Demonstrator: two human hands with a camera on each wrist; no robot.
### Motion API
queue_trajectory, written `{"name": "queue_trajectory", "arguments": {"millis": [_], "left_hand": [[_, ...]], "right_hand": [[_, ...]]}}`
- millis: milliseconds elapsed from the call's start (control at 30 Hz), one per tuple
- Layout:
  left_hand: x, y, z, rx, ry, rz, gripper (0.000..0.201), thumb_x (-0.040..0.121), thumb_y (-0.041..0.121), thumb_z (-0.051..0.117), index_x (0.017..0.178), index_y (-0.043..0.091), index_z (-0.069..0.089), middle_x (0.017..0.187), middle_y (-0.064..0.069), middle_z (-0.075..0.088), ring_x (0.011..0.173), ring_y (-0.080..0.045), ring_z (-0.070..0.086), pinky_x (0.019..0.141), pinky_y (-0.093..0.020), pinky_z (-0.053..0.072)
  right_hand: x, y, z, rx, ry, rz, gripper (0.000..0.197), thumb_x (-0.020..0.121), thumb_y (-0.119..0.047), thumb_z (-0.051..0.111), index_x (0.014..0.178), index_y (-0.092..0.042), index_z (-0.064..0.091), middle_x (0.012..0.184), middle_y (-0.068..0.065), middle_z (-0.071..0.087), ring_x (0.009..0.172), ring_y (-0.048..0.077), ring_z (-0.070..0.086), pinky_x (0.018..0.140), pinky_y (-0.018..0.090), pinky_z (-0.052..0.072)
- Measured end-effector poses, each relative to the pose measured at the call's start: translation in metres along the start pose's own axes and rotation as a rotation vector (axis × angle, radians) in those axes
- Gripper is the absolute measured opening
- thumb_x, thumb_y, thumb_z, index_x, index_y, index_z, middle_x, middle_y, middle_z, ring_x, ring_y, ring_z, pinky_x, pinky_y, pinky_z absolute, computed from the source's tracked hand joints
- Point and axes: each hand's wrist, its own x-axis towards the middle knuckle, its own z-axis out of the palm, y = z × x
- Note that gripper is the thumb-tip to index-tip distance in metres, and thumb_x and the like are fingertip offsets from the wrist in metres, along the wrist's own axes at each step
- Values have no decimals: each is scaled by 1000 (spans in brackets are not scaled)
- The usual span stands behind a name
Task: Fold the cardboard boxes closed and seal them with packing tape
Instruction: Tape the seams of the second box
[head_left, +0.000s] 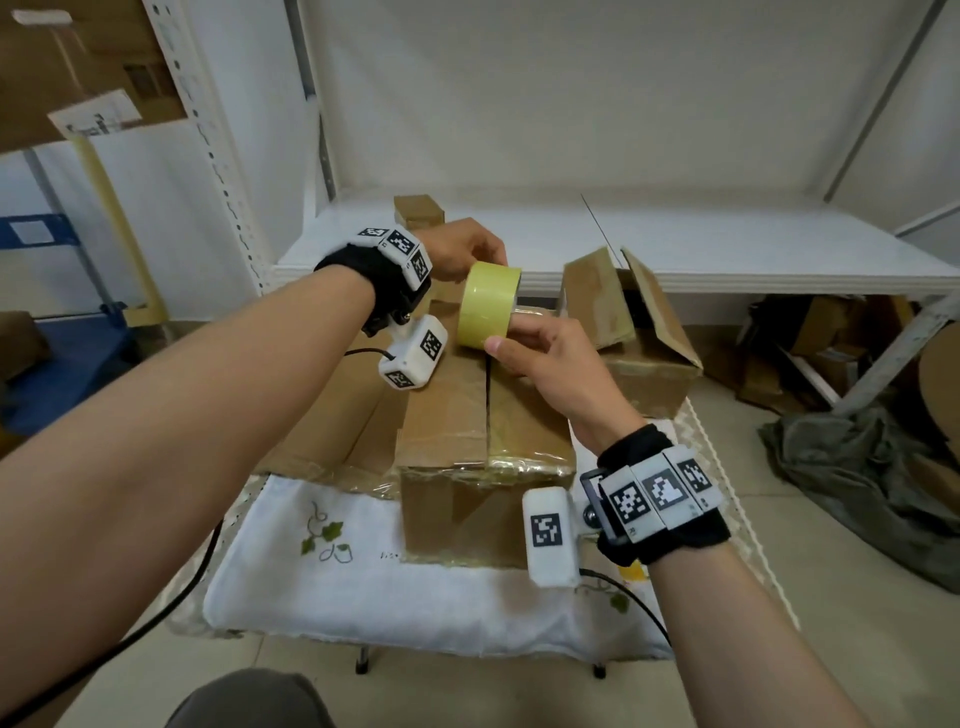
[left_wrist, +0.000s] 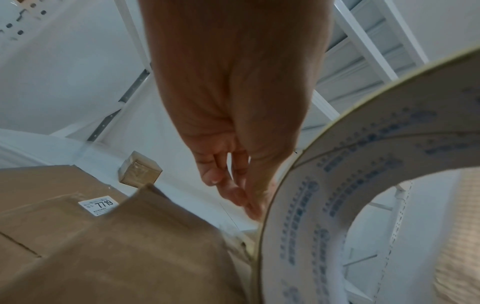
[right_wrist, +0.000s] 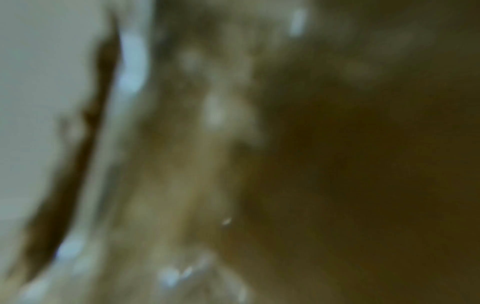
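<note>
Tape roll up over the centre box, seam not yet sealed!

Both hands on the yellow-green roll of packing tape (head_left: 487, 305) at frame centre: left hand (head_left: 464, 254) pinching its top edge, right hand (head_left: 545, 358) gripping it from below. Under it, the brown cardboard box (head_left: 467, 415) has flaps folded shut, its centre seam apparently untaped. Right of centre, a second brown cardboard box (head_left: 631, 332) gapes open.

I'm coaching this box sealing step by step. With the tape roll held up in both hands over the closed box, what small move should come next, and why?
Probably peel a free end off the tape roll: the left hand pinches at its top edge, the right hand steadies it, and the center seam of the closed box below looks untaped along the top.
</note>
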Motion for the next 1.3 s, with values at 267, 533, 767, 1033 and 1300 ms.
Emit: {"name": "queue_trajectory", "arguments": {"millis": [267, 533, 767, 1033, 1300], "left_hand": [[8, -4, 1, 68, -33, 24, 19, 92, 4, 63, 86, 22, 64, 91, -7, 65, 82, -21, 55, 75, -34, 45], [13, -19, 2, 156, -51, -19, 24, 94, 2, 57, 84, 23, 65, 101, -22, 69, 82, -26, 58, 81, -51, 54], [17, -23, 4, 178, -74, -40, 14, 97, 8, 57, 104, 4, 68, 108, -24, 69, 103, -46, 64, 92, -55, 53], [19, -24, 5, 131, -94, -51, 14, 93, 4, 65, 107, 6, 68, 109, -18, 70, 102, -34, 67, 92, -46, 54], [17, -24, 6, 159, -98, -61, 11, 93, 1, 63, 95, 12, 66, 95, -9, 67, 83, -19, 59, 76, -34, 49]], "right_hand": [[-1, 6, 2, -31, 1, -29, 24, 96, -13, 66, 117, -20, 75, 111, -9, 76, 99, -1, 68, 90, 22, 51], [-2, 5, 5, 30, 23, -34, 24, 97, -11, 63, 116, -23, 72, 114, -7, 74, 94, -8, 65, 80, 14, 49], [-2, 5, 6, 28, 35, -40, 22, 98, -11, 62, 117, -19, 71, 113, -6, 74, 94, -6, 65, 76, 15, 52], [-1, 5, 8, 21, 41, -42, 24, 99, -11, 62, 120, -19, 69, 114, -8, 72, 97, -5, 65, 76, 16, 54], [-1, 4, 9, 18, 17, -57, 25, 98, -9, 61, 114, -28, 66, 112, -12, 71, 100, -7, 64, 83, 15, 52]]}}
